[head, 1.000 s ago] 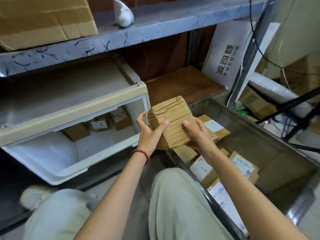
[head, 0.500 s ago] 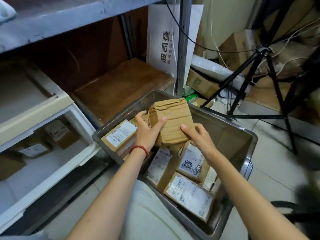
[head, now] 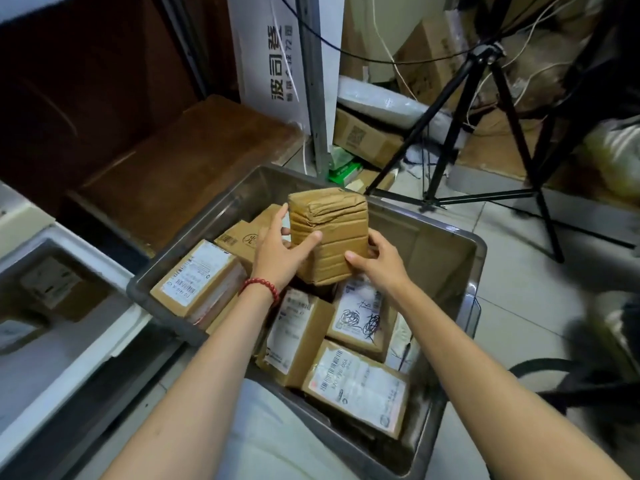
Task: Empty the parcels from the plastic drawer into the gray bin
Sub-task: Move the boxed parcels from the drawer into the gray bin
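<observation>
- The person's left hand [head: 280, 251] gripped the left side of a brown taped parcel [head: 329, 233], thumb across its front face and fingers curled round behind.
- The right hand [head: 377, 261] held the parcel's lower right corner, thumb on the front and fingers wrapped round the right edge.
- The parcel stood nearly upright between the two hands, raised above the labelled parcels [head: 356, 389] that lay packed in the gray bin [head: 446, 258].
- It sat over the bin's middle, inside the line of the rim.
- A red bead bracelet [head: 261, 287] circled the left wrist.
- The plastic drawer [head: 69, 386] lay at the left, beside the bin, with at least one blurred labelled box [head: 52, 285] showing in it.
- A black tripod [head: 485, 116] stood on the floor beyond the bin.
</observation>
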Tool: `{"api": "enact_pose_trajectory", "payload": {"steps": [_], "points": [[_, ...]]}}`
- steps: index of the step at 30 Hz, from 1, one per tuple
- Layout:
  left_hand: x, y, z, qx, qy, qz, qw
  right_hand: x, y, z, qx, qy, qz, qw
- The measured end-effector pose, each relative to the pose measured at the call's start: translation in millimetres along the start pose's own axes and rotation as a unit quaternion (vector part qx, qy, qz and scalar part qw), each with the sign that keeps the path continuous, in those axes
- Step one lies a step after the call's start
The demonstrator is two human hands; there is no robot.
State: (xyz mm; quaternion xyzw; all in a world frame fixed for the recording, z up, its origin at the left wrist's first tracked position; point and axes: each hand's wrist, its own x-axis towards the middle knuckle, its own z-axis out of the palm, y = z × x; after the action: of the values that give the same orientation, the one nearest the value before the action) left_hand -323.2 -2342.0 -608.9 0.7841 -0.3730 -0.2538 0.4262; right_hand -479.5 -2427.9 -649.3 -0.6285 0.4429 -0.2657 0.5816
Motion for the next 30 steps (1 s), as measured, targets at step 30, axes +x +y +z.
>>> {"api": "enact_pose_trajectory", "payload": {"steps": [30], "points": [[-23, -37, 37, 0.501, -0.069, 0.083, 0.859, 26, 24, 11, -0.332, -0.021, -0.097, 0.938]]}}
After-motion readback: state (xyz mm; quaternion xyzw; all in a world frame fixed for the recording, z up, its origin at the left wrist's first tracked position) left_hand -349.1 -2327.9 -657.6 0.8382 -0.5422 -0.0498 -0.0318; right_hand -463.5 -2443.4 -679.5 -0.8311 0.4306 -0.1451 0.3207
